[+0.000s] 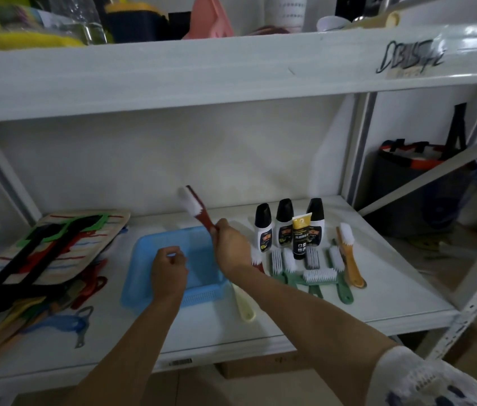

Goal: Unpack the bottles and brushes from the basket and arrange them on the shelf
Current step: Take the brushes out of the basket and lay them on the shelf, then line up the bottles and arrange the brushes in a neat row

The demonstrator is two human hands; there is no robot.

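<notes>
right hand (231, 247) grasping red brush (199, 210) by its handle; left hand (169, 269), loosely curled, holding nothing, beside it over blue basket (143, 273).

— What sort of place was shown?
— A storeroom: white metal racking (231, 80) with slotted uprights (471, 291) stood against a bare wall.
— What supported this?
— A hand-lettered label (410, 58) marked the upper tier, household goods crowded it, and a bin (412, 186) stood beside the rack.
</notes>
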